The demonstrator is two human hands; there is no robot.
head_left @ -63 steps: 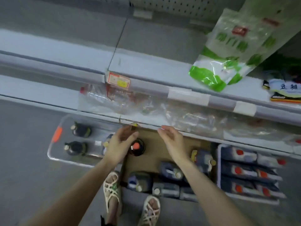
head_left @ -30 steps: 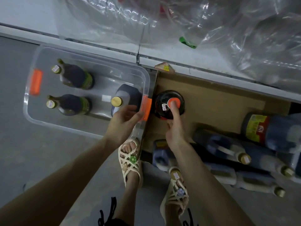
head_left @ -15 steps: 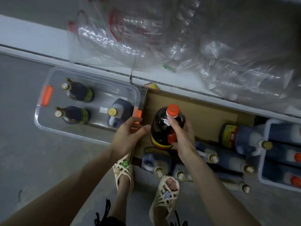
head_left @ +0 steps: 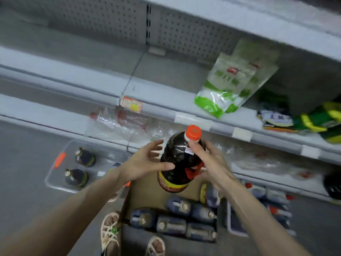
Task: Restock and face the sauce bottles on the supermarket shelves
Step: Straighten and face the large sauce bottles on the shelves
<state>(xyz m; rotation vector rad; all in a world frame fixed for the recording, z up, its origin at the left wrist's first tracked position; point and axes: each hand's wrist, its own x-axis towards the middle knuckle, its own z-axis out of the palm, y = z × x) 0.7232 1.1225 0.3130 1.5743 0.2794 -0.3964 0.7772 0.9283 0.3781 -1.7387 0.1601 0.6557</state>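
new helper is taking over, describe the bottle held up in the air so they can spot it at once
Find the grey shelves, then the cardboard box on the floor below. Held above that box is a round dark bottle. Unlike the bluish jugs lying in the box, it has an orange-red cap and a yellow band.

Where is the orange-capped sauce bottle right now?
In the head view the orange-capped sauce bottle is mid-frame, held up above the cardboard box by the right hand, with the left hand at its left side.
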